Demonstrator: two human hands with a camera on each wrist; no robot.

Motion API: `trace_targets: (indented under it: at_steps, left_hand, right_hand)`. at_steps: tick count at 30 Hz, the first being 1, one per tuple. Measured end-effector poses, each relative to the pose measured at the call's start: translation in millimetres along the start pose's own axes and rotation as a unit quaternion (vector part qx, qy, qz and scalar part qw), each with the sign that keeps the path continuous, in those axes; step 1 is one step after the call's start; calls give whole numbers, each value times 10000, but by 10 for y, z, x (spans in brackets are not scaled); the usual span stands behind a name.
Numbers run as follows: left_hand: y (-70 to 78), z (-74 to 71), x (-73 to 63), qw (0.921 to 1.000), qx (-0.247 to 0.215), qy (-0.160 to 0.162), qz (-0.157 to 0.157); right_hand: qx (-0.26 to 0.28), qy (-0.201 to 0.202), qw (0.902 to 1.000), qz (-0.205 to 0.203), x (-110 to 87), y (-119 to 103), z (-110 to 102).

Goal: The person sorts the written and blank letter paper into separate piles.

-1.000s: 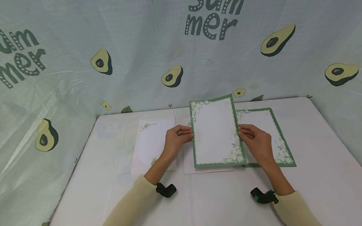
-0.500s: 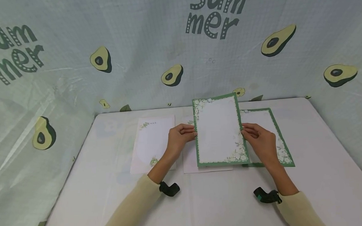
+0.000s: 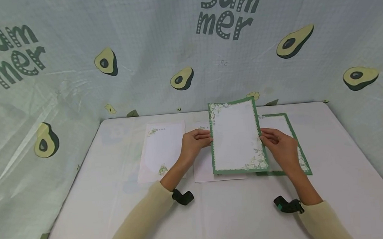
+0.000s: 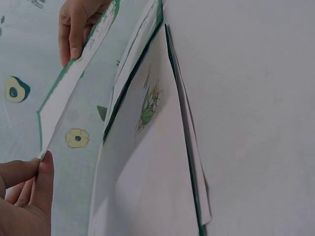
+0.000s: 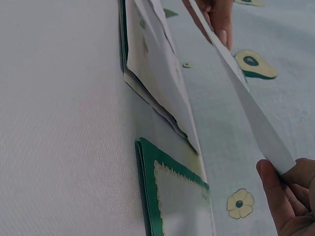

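From my station I see the green-bordered sheet (image 3: pixel 235 137) raised above the table (image 3: pixel 227 210), over its far edge, spanning the gap between both hands. The left hand (image 3: pixel 192 146) pinches its left edge, thumb against fingers; the right hand (image 3: pixel 282 149) pinches its right edge likewise. More green-bordered paper (image 3: pixel 275 121) (partly covered from my viewpoint) lies toward the table's far right corner.

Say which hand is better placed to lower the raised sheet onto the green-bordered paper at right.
Probably the right hand: it pinches the raised sheet at the edge nearer the green-bordered paper, while the left hand grips the opposite edge, farther away.
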State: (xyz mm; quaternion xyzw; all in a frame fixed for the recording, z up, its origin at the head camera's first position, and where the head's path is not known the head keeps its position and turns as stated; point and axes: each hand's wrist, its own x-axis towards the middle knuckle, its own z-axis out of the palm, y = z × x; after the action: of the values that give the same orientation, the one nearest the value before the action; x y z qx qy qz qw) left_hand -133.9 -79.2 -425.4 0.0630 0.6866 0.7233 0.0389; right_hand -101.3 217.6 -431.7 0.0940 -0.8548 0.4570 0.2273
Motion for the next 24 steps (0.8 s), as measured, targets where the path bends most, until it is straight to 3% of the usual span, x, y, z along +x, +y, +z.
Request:
trace_targets:
  at_steps: [24]
  left_hand:
    - [-25,322,133,9998,-93,-196,48]
  right_hand:
    - [-403,105,9990,139,-2,67,-299]
